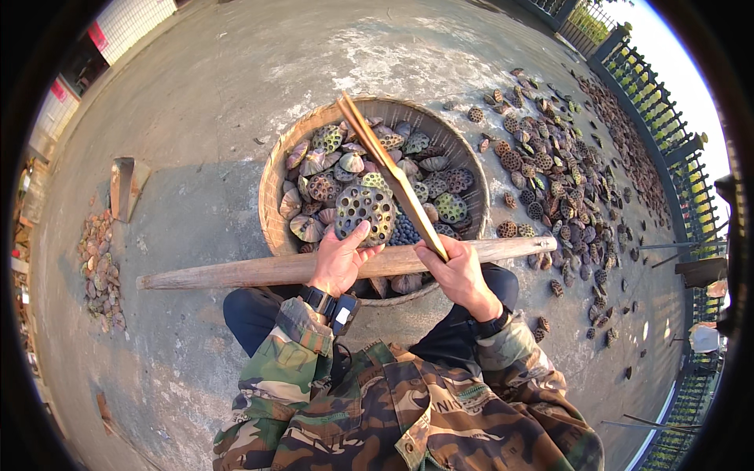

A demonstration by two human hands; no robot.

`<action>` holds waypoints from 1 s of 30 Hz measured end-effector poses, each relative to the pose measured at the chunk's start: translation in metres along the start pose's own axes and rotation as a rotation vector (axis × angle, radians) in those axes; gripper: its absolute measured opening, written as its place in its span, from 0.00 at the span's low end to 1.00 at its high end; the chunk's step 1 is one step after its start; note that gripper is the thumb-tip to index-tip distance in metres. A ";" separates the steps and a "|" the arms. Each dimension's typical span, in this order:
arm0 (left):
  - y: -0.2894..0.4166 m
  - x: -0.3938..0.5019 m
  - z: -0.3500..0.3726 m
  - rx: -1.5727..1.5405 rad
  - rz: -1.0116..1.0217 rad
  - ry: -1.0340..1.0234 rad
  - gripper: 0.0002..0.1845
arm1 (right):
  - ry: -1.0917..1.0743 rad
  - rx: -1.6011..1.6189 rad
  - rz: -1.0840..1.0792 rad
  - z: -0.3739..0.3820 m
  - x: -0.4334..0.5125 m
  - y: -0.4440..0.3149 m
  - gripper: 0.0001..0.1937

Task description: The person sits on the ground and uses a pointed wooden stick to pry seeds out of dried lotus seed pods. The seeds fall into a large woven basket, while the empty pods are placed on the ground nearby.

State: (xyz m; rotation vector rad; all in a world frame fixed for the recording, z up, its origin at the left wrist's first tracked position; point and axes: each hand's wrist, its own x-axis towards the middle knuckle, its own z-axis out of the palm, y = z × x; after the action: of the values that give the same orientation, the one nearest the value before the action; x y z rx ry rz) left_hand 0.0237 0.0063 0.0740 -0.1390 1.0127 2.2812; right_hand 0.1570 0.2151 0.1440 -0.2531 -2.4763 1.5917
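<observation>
My left hand (pixel 341 259) holds a large dried lotus seed pod (pixel 366 213), its holed face turned up and the thumb on its near edge. In my right hand (pixel 456 272) is the near end of a split bamboo stick (pixel 412 200), which slants up and to the left over the basket. Its far end is parted into two prongs. Below both hands a round woven basket (pixel 272 209) holds many lotus pods, with loose dark lotus seeds (pixel 403 229) showing among them. A tapered wooden pole (pixel 227 274) lies across the basket's near side, under my hands.
Many lotus pods (pixel 565 176) lie spread over the concrete ground (pixel 194 335) to the right, towards a railing fence (pixel 665 106). A smaller heap of pods (pixel 103 271) is at the left, near an open-topped wooden box (pixel 126 188). My knees (pixel 250 318) flank the basket.
</observation>
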 end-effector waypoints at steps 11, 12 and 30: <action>-0.010 -0.022 0.003 0.020 0.044 0.109 0.18 | 0.012 -0.175 -0.158 0.061 0.031 -0.005 0.22; -0.010 -0.022 0.004 0.029 0.007 0.119 0.17 | -0.010 -0.167 -0.103 0.061 0.033 -0.003 0.22; -0.017 -0.017 0.009 0.277 0.229 0.000 0.27 | 0.035 0.384 0.160 0.071 0.040 0.026 0.11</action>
State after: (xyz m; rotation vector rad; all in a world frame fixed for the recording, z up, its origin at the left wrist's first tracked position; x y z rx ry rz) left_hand 0.0488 0.0128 0.0749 0.0973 1.3938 2.3108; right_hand 0.1024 0.1730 0.0943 -0.4226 -2.1118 2.0636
